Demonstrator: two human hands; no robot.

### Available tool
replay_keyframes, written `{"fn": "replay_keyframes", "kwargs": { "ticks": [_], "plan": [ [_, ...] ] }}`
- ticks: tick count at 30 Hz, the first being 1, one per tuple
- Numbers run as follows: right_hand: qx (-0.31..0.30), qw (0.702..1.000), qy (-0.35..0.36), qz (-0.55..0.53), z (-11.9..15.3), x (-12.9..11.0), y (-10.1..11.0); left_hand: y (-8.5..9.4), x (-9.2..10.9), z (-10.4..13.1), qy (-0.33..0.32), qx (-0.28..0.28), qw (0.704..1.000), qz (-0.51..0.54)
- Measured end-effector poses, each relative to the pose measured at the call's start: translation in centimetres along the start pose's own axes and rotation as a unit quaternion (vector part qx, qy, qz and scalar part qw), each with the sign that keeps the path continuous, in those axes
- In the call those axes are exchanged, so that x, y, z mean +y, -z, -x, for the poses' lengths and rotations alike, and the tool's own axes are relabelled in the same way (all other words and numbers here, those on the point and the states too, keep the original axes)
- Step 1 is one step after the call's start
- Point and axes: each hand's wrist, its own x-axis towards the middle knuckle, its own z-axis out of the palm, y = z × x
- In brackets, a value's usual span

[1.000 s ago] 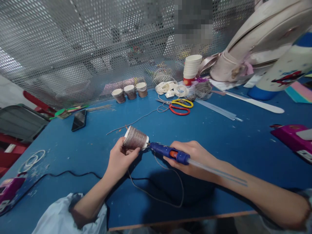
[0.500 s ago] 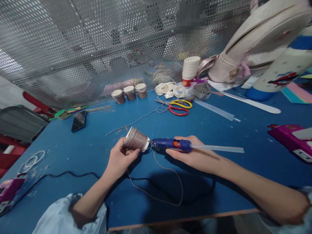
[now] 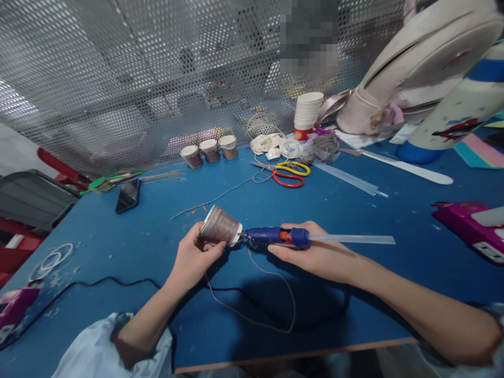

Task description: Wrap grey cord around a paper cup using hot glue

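A paper cup (image 3: 219, 227) mostly wrapped, with a white band bare at its narrow end

The cup is near the middle of the blue table (image 3: 334, 205), tilted on its side with its mouth to the left. The left hand (image 3: 199, 253) holds it in a closed grip, fingers under and thumb along the lower side. The right hand (image 3: 311, 249) is wrapped around a blue glue gun (image 3: 260, 235), a clear glue stick (image 3: 354, 239) jutting from its back. The nozzle is right at the bare band — whether it touches, I cannot tell.

Brownish-grey cord covers most of the cup's side, so the winding looks nearly done; that white band seems to be the part left. A loose length of grey cord (image 3: 275, 329) loops on the table below the hands, enough, I judge, for some more turns.

Behind, three wrapped cups (image 3: 210, 151) stand in a row, apparently finished or close to it. Scissors (image 3: 277, 170) with red and yellow handles lie to their right — likely for trimming — and a stack of plain paper cups (image 3: 308, 111) stands farther right.
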Motion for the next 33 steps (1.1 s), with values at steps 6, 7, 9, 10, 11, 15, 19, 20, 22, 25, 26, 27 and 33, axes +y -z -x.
{"fn": "replay_keyframes", "kwargs": {
  "ticks": [6,7,9,10,11,15,19,20,22,25,26,27,33],
  "plan": [
    [0.01,1.0,0.011,0.01,-0.24,0.1,0.42,0.07,-0.01,-0.01,-0.001,-0.003,1.0,0.006],
    [0.008,1.0,0.008,0.009,-0.25,0.11,0.48,0.07,0.0,-0.01,0.002,-0.002,1.0,0.009],
    [0.001,1.0,0.003,0.005,-0.24,0.16,0.54,0.1,0.02,0.0,0.005,-0.005,1.0,0.011],
    [-0.001,1.0,0.002,0.003,-0.23,0.21,0.55,0.13,0.02,-0.01,0.004,-0.008,1.0,0.013],
    [-0.001,1.0,0.002,0.003,-0.22,0.27,0.56,0.17,0.0,-0.02,0.003,-0.013,1.0,0.013],
    [0.012,1.0,0.016,0.007,-0.28,0.62,0.67,0.38,-0.16,-0.07,-0.003,-0.033,0.999,0.013],
    [0.019,0.999,0.036,0.01,-0.23,0.72,0.73,0.39,-0.14,-0.06,-0.006,-0.037,0.999,0.011],
    [0.018,0.999,0.041,0.009,-0.18,0.67,0.7,0.35,-0.09,-0.06,-0.008,-0.036,0.999,0.01],
    [0.017,0.999,0.048,0.005,-0.07,0.53,0.62,0.25,0.01,-0.04,-0.009,-0.034,0.999,0.012],
    [0.016,0.999,0.034,0.0,-0.03,0.37,0.57,0.19,-0.02,-0.04,-0.006,-0.034,0.999,0.016],
    [0.015,1.0,0.026,-0.001,-0.06,0.37,0.6,0.2,-0.09,-0.04,-0.006,-0.035,0.999,0.017],
    [0.013,1.0,0.019,-0.003,-0.11,0.39,0.64,0.24,-0.18,-0.04,-0.006,-0.036,0.999,0.017],
    [0.007,1.0,0.016,-0.014,-0.28,0.61,0.81,0.37,-0.32,-0.04,-0.011,-0.04,0.999,0.022]
  ]
}}
